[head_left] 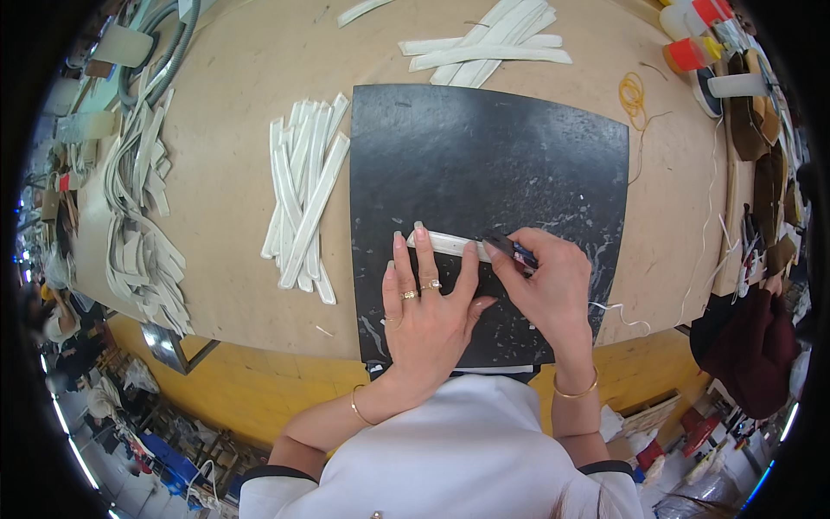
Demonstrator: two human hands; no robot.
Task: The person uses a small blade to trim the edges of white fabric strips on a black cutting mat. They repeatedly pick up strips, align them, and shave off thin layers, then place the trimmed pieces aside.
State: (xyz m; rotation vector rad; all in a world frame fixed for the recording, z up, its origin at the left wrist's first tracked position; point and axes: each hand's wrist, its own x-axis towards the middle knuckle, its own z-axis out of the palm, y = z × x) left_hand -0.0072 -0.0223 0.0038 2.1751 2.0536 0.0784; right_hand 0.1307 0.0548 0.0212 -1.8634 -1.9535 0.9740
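A narrow white strip (448, 244) lies on a black cutting mat (484, 156) near its front half. My left hand (432, 316) rests over it with fingers spread, the fingertips pressing the strip down. Closed around a dark, slim tool that looks like a utility knife (519, 253), my right hand (553, 277) sits at the strip's right end. Its blade is hidden from view. Left of the mat is a loose pile of similar white strips (303, 190). Another pile of white strips (488, 48) is behind the mat's far edge.
Offcuts and curled pale strips (143, 251) heap along the table's left side, beside a grey hose (183, 52). At the far right stand bottles with red and yellow parts (692, 54). A yellow cord (632, 97) and a white cord (635, 322) lie right of the mat.
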